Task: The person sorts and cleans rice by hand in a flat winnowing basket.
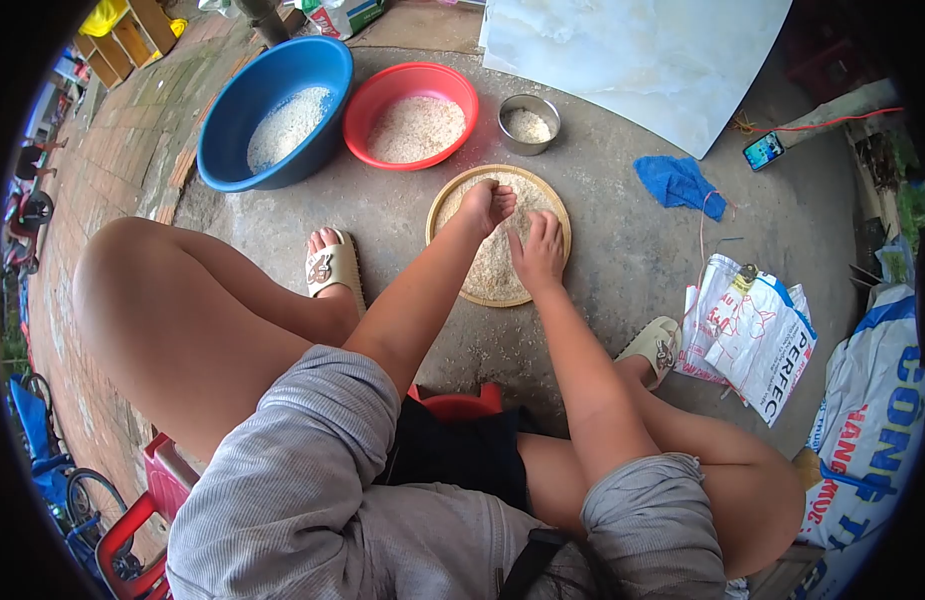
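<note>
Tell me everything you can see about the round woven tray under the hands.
The round, shallow woven tray, tan like bamboo with a thicker rim, lies flat on the grey concrete ground, in front of the red plastic basin and the small steel bowl. A thin layer of pale rice grain covers most of its bed. The left hand hovers pinched above the grain; the right hand rests spread on it.

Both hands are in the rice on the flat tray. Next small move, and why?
Probably lift the left hand off the round woven tray and let go of whatever it pinched. Its fingers are bunched as if gripping something small, while the right hand lies flat with spread fingers on the rice. What the pinch holds is too small to tell.
</note>
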`<state>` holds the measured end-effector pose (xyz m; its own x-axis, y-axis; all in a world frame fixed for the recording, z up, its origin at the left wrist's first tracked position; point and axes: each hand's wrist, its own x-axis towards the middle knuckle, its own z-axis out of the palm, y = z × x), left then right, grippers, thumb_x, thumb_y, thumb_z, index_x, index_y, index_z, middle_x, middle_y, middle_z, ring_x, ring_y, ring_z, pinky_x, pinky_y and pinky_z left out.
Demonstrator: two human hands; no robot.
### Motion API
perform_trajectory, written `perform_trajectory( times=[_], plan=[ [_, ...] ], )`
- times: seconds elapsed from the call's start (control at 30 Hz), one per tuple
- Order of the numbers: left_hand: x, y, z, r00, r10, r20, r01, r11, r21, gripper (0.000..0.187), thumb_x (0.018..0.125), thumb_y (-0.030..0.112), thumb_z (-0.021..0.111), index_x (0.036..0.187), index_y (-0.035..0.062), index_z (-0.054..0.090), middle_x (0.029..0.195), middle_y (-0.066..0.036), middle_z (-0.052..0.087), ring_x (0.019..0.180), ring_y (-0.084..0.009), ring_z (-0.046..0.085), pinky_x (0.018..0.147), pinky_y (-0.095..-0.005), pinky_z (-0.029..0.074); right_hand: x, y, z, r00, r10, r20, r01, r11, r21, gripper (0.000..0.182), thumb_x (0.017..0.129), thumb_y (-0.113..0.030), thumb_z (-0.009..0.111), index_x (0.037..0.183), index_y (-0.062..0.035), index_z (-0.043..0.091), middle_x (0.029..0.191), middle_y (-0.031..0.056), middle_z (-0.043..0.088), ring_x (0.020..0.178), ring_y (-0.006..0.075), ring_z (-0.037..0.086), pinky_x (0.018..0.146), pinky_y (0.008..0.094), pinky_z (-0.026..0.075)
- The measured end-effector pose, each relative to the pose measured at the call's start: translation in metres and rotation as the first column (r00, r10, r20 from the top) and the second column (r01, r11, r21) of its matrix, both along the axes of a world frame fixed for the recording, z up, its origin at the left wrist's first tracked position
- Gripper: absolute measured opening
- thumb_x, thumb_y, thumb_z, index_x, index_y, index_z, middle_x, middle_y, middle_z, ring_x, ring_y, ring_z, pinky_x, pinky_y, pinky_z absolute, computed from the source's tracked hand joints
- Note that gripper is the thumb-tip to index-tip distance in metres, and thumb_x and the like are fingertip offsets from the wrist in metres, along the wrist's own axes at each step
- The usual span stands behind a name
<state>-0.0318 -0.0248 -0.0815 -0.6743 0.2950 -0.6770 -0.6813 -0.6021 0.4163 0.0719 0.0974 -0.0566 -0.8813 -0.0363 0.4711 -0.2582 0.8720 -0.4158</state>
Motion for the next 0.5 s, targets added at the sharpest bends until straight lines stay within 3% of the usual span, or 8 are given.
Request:
perform_trajectory(
  times=[0.07, 0.13, 0.23, 0.27, 0.33, 0.43, 0.47, 0.5],
  plan=[
    [0.0, -0.01, -0.006, 0.994, 0.079, 0.071, -0.078, 0.997, -0.028, 0.028, 0.094, 0.022, 0.033, 0.081, 0.0036, 0.051, 0.071, -0.01, 0.059, 0.06, -0.0189, 0.058, 0.055, -0.0276, 0.051, 0.02, 0.024, -0.022, 0.992, 0.03, 0.127, -0.042, 0.995, 0.092, 0.034, 0.085, -0.026, 0.057, 0.106, -0.0024, 0.046, 0.111, 0.0167, 0.048, 0.102, 0.0331, 0.049, 0.088, 0.0437, 0.039],
    [0.003, -0.017, -0.019, 0.982, 0.135, 0.129, -0.13, 0.99, -0.045, 0.029, 0.094, 0.021, 0.031, 0.081, 0.0032, 0.05, 0.07, -0.01, 0.059, 0.06, -0.019, 0.058, 0.054, -0.0278, 0.051, 0.03, 0.035, -0.037, 0.901, 0.09, 0.424, -0.151, 0.982, 0.115, 0.027, 0.085, -0.025, 0.057, 0.099, -0.0036, 0.048, 0.104, 0.0163, 0.052, 0.098, 0.0328, 0.052, 0.084, 0.043, 0.042],
    [0.009, -0.021, -0.036, 0.96, 0.19, 0.204, -0.184, 0.982, -0.05, 0.03, 0.093, 0.019, 0.028, 0.083, 0.0025, 0.051, 0.07, -0.01, 0.057, 0.06, -0.0193, 0.057, 0.051, -0.0282, 0.05, 0.01, 0.026, -0.043, 0.818, 0.051, 0.573, -0.062, 0.998, 0.0, 0.02, 0.086, -0.022, 0.055, 0.092, -0.0044, 0.049, 0.094, 0.0158, 0.056, 0.09, 0.0326, 0.055, 0.078, 0.0421, 0.044],
    [0.012, -0.019, -0.037, 0.963, 0.17, 0.209, -0.155, 0.984, -0.083, 0.03, 0.093, 0.019, 0.027, 0.084, 0.0022, 0.051, 0.071, -0.011, 0.057, 0.061, -0.0196, 0.058, 0.053, -0.0285, 0.051, 0.002, 0.019, -0.039, 0.817, 0.048, 0.575, -0.062, 0.998, 0.004, 0.02, 0.086, -0.022, 0.055, 0.092, -0.0044, 0.049, 0.094, 0.0158, 0.056, 0.09, 0.0326, 0.055, 0.078, 0.0421, 0.044],
    [0.015, -0.011, -0.035, 0.966, 0.143, 0.217, -0.12, 0.986, -0.116, 0.031, 0.093, 0.019, 0.027, 0.085, 0.0019, 0.051, 0.073, -0.011, 0.057, 0.063, -0.02, 0.058, 0.055, -0.0288, 0.051, -0.014, -0.007, -0.016, 0.937, 0.004, 0.35, 0.099, 0.956, -0.275, 0.016, 0.087, -0.02, 0.053, 0.087, -0.0042, 0.048, 0.084, 0.0153, 0.057, 0.084, 0.0322, 0.057, 0.073, 0.0412, 0.046],
    [0.012, 0.001, -0.021, 0.999, 0.038, 0.017, -0.04, 0.995, 0.089, 0.028, 0.091, 0.018, 0.031, 0.088, 0.0003, 0.053, 0.08, -0.014, 0.059, 0.069, -0.0234, 0.058, 0.065, -0.033, 0.052, -0.033, -0.033, 0.012, 0.956, 0.196, 0.219, -0.134, 0.954, -0.269, 0.019, 0.087, -0.022, 0.053, 0.095, -0.0048, 0.051, 0.096, 0.0153, 0.056, 0.092, 0.0324, 0.055, 0.079, 0.0416, 0.045],
    [0.009, -0.004, -0.019, 0.999, -0.001, -0.053, 0.016, 0.96, 0.278, 0.028, 0.09, 0.019, 0.033, 0.087, 0.0009, 0.054, 0.085, -0.015, 0.06, 0.075, -0.0248, 0.059, 0.073, -0.0366, 0.051, -0.033, -0.034, 0.015, 0.955, 0.199, 0.221, -0.136, 0.953, -0.27, 0.019, 0.087, -0.022, 0.053, 0.095, -0.0048, 0.051, 0.096, 0.0153, 0.056, 0.092, 0.0324, 0.055, 0.079, 0.0416, 0.045],
    [0.005, -0.005, -0.016, 0.999, 0.002, -0.053, 0.013, 0.961, 0.278, 0.028, 0.09, 0.019, 0.033, 0.087, 0.0009, 0.054, 0.085, -0.015, 0.06, 0.075, -0.0248, 0.059, 0.073, -0.0366, 0.051, -0.032, -0.035, 0.018, 0.99, 0.116, 0.084, -0.094, 0.97, -0.222, 0.023, 0.086, -0.024, 0.054, 0.1, -0.0053, 0.051, 0.103, 0.0148, 0.053, 0.096, 0.0326, 0.053, 0.082, 0.0417, 0.043]
  ],
)
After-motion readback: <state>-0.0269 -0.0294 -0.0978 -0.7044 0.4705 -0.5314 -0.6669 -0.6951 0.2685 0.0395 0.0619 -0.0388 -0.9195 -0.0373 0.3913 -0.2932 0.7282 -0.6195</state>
